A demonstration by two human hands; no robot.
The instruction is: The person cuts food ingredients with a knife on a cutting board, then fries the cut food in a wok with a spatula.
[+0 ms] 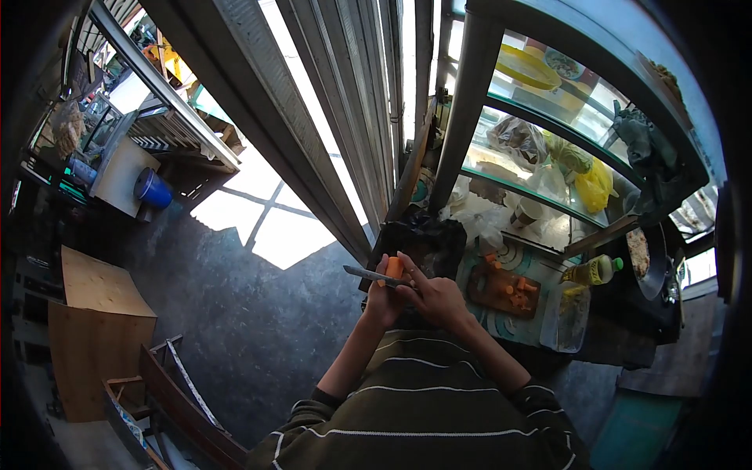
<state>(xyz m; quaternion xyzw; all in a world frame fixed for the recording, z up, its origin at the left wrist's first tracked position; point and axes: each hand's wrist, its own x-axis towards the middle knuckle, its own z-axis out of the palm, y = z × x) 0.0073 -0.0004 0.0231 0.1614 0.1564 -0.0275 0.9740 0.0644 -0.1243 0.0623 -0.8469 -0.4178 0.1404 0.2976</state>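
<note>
A short orange carrot piece (pixel 394 268) is gripped in the closed fingers of the right hand (pixel 435 298), above a black bin (pixel 427 239). A thin steel-bladed knife (pixel 366 273) is clasped in the left hand (pixel 382 301). Shallow strokes directed away from the fingers seem best, shavings dropping into the bin. Cut orange carrot chunks (pixel 513 288) lie on a brown wooden cutting board (pixel 487 294).

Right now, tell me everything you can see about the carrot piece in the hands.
The carrot piece is a short orange chunk, standing roughly upright between the fingertips of the right hand. The left hand holds a knife whose slim metal blade points left and meets the carrot's lower part. It is held in the air, above a dark bag and left of a wooden cutting board bearing more orange pieces. Its surface detail is too small to tell.
</note>
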